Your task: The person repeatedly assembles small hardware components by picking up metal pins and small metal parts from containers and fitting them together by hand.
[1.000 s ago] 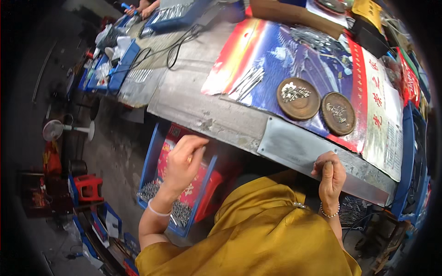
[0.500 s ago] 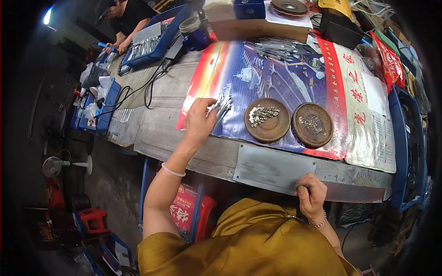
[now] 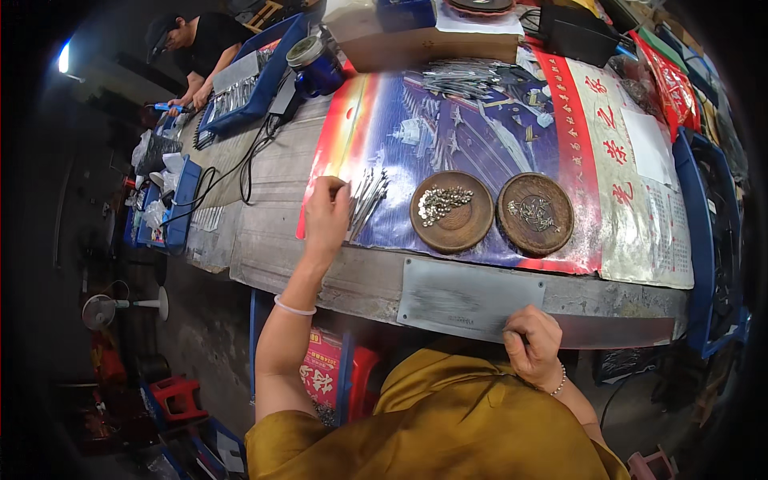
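Observation:
My left hand point(image 3: 326, 218), with a pale bangle on its wrist, is over the left edge of a poster, its fingers bent inward. Its fingertips are at the left side of a loose pile of thin silvery metal rods point(image 3: 370, 198); whether they grip one is hidden. My right hand point(image 3: 534, 342) is closed in front of the table's near edge, thumb against curled fingers, and whatever it may hold cannot be made out. Beside it a grey metal plate point(image 3: 468, 294) lies along that edge. One round brown dish point(image 3: 464, 232) holds small shiny metal pieces point(image 3: 442, 205); the other brown dish point(image 3: 534, 242) holds slim metal bits point(image 3: 534, 213).
More metal rods point(image 3: 464, 78) lie near a cardboard box point(image 3: 424, 50) at the back. A blue lidded mug point(image 3: 314, 68) and a blue bin point(image 3: 260, 84) stand back left. Another blue bin point(image 3: 709, 240) borders the right side. A co-worker point(image 3: 212, 48) handles a blue tool far left.
The view has shifted slightly. My left hand has drawn back a little from the rods, showing more of them and their spread ends. My right hand stays closed by the plate.

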Tool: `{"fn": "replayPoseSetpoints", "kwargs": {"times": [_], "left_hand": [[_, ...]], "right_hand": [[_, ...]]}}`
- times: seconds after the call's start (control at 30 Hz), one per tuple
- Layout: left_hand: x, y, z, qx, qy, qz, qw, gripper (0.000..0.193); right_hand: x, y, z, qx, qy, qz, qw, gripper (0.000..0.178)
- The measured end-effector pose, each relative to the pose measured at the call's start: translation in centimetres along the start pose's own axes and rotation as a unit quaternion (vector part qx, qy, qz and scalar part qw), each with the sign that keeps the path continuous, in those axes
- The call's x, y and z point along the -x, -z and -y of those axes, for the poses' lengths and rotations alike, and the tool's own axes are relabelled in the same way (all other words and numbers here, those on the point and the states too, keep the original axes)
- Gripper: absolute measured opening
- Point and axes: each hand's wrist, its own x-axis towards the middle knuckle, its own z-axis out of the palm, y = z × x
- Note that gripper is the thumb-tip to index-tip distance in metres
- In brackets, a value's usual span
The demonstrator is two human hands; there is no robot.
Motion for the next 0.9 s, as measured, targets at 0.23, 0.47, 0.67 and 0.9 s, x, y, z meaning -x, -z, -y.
{"fn": "replayPoseSetpoints", "kwargs": {"times": [0.23, 0.47, 0.67, 0.9], "left_hand": [[2.3, 2.4, -4.6, 0.256, 0.17, 0.048, 0.95, 0.011], [8.2, 1.9, -9.6, 0.314, 0.236, 0.287, 0.874, 0.02], [9.1, 0.3, -10.6, 0.182, 0.109, 0.325, 0.921, 0.014], [8.8, -0.2, -11.1, -0.006, -0.102, 0.301, 0.948, 0.017]], "right_hand": [[0.0, 0.1, -0.3, -0.004, 0.008, 0.0, 1.0, 0.014], [-0.6, 0.1, -0.4, -0.001, 0.017, 0.007, 1.0, 0.015], [-0.4, 0.2, -0.3, -0.006, 0.019, 0.011, 1.0, 0.018], [-0.2, 0.3, -0.4, -0.011, 0.021, 0.012, 1.0, 0.019]]}}
